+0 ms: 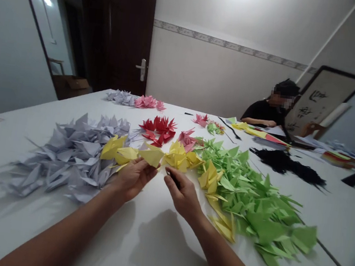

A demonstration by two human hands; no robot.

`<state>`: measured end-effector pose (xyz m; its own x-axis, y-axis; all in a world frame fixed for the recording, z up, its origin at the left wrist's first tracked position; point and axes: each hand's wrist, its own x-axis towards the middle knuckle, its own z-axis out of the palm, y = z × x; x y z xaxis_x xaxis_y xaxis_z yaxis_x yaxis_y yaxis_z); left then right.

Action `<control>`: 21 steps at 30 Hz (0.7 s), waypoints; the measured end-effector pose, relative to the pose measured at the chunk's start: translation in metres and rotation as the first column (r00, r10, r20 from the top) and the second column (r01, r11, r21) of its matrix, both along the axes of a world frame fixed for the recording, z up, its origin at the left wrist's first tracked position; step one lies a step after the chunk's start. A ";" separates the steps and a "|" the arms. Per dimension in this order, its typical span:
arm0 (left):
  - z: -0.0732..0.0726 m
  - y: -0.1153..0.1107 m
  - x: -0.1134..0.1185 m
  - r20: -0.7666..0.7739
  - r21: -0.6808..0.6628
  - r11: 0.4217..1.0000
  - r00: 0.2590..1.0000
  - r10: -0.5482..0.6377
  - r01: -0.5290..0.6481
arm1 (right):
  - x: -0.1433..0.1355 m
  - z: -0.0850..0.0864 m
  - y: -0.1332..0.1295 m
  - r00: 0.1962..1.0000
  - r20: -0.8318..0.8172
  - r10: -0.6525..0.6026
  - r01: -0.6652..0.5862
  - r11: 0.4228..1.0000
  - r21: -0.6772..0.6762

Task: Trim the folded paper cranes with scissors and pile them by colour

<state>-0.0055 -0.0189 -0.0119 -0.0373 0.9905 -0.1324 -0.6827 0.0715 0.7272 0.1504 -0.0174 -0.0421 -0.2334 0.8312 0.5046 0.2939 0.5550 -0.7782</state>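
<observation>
My left hand [133, 178] pinches a yellow folded-paper crane [152, 156] by its lower edge. In my right hand [185, 196], close beside it, the fingers are wrapped round a slim dark tool [174, 178]; its kind is not clear, and its tip points toward the yellow paper. More yellow paper cranes [177, 155] lie just behind and between my hands. Left of my left hand spreads a heap of pale grey-lilac paper cranes [77, 155]. A large heap of green paper cranes [248, 189] lies to the right, with yellow ones [210, 178] along its near side.
Red cranes [159, 126] and pink cranes [149, 102] lie farther back on the white table [11, 143]. A bundle of black strands [287, 162] rests at the right. Across the table sits a person [261, 111] in black, near coloured papers [267, 136]. A dark door [125, 31] stands behind.
</observation>
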 end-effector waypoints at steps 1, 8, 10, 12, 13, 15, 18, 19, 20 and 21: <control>-0.001 -0.001 0.001 0.027 -0.005 1.000 1.000 -0.010 0.011 | 0.000 -0.001 0.000 1.000 0.007 0.007 -0.007 1.000 -0.004; -0.004 -0.004 0.006 0.074 0.036 0.996 0.994 -0.084 0.081 | 0.003 0.000 -0.003 0.999 0.031 0.013 -0.014 1.000 0.025; -0.005 -0.004 0.007 0.054 0.065 0.991 0.992 -0.118 0.115 | 0.004 0.001 -0.003 1.000 0.021 -0.003 0.003 1.000 0.008; -0.007 -0.005 0.007 0.035 0.090 0.986 0.989 -0.141 0.138 | 0.004 0.002 -0.003 1.000 0.006 -0.008 0.008 1.000 -0.015; -0.008 -0.005 0.008 0.027 0.102 0.984 0.989 -0.148 0.145 | 0.005 0.002 -0.003 1.000 0.001 -0.005 0.005 1.000 -0.024; -0.010 -0.005 0.008 0.007 0.129 0.979 0.987 -0.163 0.161 | 0.006 0.003 -0.002 1.000 -0.004 -0.002 0.002 0.999 -0.035; -0.012 -0.005 0.009 -0.017 0.162 0.970 0.984 -0.178 0.179 | 0.006 0.004 -0.002 1.000 0.006 -0.003 0.003 1.000 -0.029; -0.012 -0.005 0.009 -0.022 0.167 0.969 0.984 -0.179 0.180 | 0.006 0.005 -0.002 1.000 0.013 -0.004 0.005 1.000 -0.022; -0.013 -0.005 0.009 -0.026 0.169 0.969 0.984 -0.176 0.178 | 0.006 0.005 -0.002 1.000 0.021 -0.007 0.008 1.000 -0.013; -0.013 -0.006 0.010 -0.029 0.169 0.970 0.984 -0.174 0.176 | 0.006 0.005 -0.002 1.000 0.026 -0.011 0.011 1.000 -0.005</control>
